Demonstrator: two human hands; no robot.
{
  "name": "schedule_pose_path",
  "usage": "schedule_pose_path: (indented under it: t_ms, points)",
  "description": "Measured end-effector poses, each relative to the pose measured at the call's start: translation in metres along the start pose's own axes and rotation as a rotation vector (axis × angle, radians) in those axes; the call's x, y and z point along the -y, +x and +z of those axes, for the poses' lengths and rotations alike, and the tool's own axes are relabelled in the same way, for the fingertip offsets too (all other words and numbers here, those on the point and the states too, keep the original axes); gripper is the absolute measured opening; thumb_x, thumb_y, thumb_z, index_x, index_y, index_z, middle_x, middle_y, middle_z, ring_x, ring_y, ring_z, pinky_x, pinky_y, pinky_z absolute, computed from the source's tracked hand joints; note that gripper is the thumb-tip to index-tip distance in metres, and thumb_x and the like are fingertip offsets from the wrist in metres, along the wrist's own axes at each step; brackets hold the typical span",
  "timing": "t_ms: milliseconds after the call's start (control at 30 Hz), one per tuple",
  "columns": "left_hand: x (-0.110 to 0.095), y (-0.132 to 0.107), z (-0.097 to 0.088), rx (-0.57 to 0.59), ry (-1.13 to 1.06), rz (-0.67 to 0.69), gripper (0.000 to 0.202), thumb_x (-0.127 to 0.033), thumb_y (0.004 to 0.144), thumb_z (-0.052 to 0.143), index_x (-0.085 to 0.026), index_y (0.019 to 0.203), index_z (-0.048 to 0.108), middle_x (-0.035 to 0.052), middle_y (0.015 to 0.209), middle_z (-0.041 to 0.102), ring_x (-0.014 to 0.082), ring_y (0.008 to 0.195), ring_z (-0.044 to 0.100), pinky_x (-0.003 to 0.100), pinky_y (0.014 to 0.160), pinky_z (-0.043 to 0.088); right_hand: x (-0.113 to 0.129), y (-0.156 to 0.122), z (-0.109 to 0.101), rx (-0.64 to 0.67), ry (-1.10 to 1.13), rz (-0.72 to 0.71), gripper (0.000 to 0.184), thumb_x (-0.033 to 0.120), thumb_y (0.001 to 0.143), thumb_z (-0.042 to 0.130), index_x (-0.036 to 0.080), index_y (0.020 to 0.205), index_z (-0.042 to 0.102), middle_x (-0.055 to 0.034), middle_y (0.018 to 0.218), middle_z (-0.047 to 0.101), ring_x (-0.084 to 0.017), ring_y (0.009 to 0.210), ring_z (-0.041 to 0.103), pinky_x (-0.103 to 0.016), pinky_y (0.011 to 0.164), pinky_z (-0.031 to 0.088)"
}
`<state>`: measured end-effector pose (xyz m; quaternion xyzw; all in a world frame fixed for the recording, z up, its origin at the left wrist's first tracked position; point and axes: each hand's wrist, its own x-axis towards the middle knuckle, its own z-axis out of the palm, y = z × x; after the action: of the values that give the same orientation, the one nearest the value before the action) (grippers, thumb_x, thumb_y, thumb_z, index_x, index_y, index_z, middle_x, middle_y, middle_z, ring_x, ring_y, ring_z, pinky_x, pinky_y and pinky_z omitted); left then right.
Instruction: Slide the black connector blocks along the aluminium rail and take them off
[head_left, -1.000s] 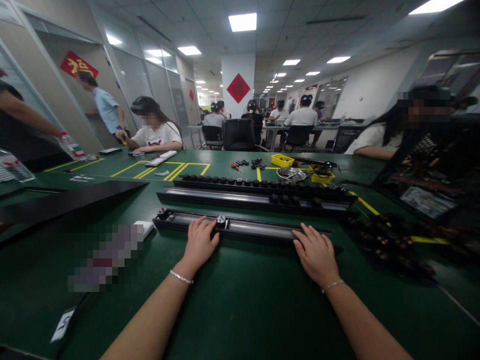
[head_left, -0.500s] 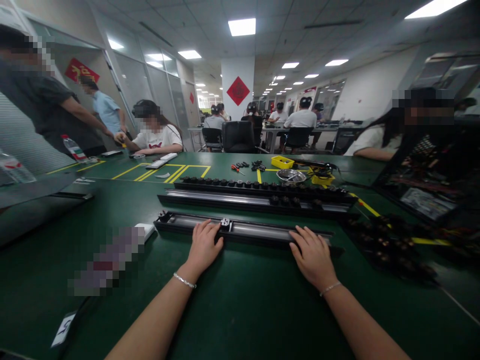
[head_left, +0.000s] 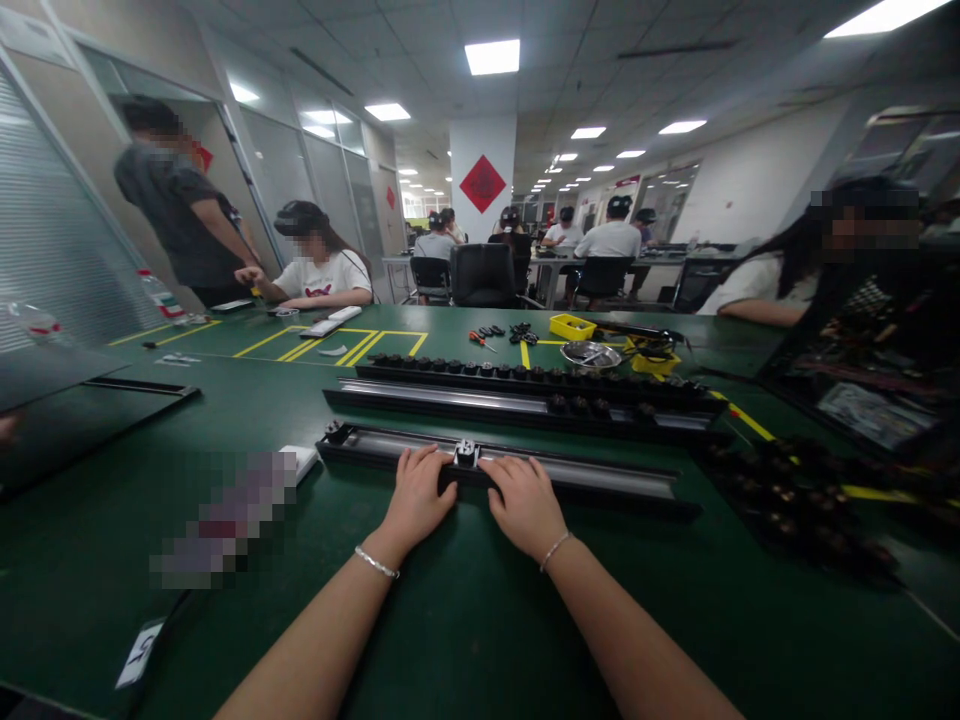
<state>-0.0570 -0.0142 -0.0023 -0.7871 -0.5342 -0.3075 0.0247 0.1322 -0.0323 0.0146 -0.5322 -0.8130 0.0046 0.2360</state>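
A long black rail (head_left: 615,480) with a bright metal inner strip lies across the green table in front of me. My left hand (head_left: 420,500) grips its near side, fingers bent over the wall and thumb in front. Just to the right, my right hand (head_left: 525,505) holds the same wall in a similar way. Between the two hands sits a small black-and-white block (head_left: 466,453) inside the rail, with the fingertips of both hands close beside it. Whether they press on it I cannot tell. Another small black part (head_left: 334,432) is at the rail's left end.
Behind lie a second rail (head_left: 450,396) with several black parts and a row of black parts (head_left: 525,372). A yellow bin (head_left: 572,327), a metal bowl (head_left: 591,354) and an orange-handled screwdriver (head_left: 480,339) are farther back. Dark parts (head_left: 795,500) pile up at right. Co-workers sit around.
My right hand has moved left along the rail to the block. My left hand stays beside the block. At the left, a standing person is now farther back.
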Motion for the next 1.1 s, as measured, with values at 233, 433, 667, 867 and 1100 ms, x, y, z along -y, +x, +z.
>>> schedule_pose_path:
  t_ms: [233,433,667,867,1100]
  points:
    - [0.0001,0.0,-0.0007,0.038,-0.013,-0.022,0.032,-0.021,0.073,0.055,-0.024,0.106,0.053,0.0039,0.107,0.063,0.0233,0.112,0.049,0.05,0.107,0.018,0.0101,0.0097,0.0029,0.06,-0.012,0.07,0.035,0.025,0.082,0.043,0.031,0.115,0.054,-0.0019,0.11,0.064,-0.018,0.104,0.052,-0.042,0.1,0.021]
    - [-0.002,0.0001,-0.0033,0.053,-0.015,-0.031,0.032,-0.022,0.074,0.055,-0.024,0.106,0.051,0.0044,0.107,0.062,0.0228,0.109,0.051,0.05,0.107,0.016,0.009,0.0066,0.0034,0.043,-0.05,0.035,0.037,0.023,0.083,0.042,0.03,0.118,0.052,-0.002,0.112,0.062,-0.018,0.105,0.051,-0.039,0.1,0.021]
    - [-0.0014,-0.0002,-0.0043,0.066,-0.014,-0.025,0.034,-0.022,0.075,0.053,-0.023,0.109,0.05,0.0056,0.109,0.062,0.023,0.11,0.051,0.05,0.108,0.016,0.0101,0.0054,0.003,0.023,-0.057,0.025,0.038,0.022,0.082,0.043,0.03,0.118,0.053,-0.0022,0.11,0.063,-0.018,0.103,0.051,-0.038,0.1,0.021]
    - [-0.0009,-0.0003,-0.0041,0.071,-0.016,-0.027,0.034,-0.021,0.075,0.054,-0.023,0.108,0.051,0.005,0.109,0.062,0.0226,0.11,0.051,0.05,0.108,0.016,0.0095,0.0063,0.0039,0.032,-0.069,0.026,0.038,0.021,0.083,0.042,0.03,0.118,0.052,-0.003,0.11,0.063,-0.018,0.104,0.051,-0.038,0.099,0.021]
    - [-0.0007,-0.0009,-0.0047,0.074,-0.025,-0.023,0.033,-0.021,0.075,0.053,-0.023,0.108,0.051,0.0051,0.109,0.062,0.0227,0.11,0.051,0.05,0.108,0.016,0.0068,0.005,0.0051,0.011,-0.042,0.014,0.038,0.021,0.082,0.042,0.029,0.118,0.052,-0.0022,0.109,0.063,-0.018,0.104,0.051,-0.037,0.099,0.022]
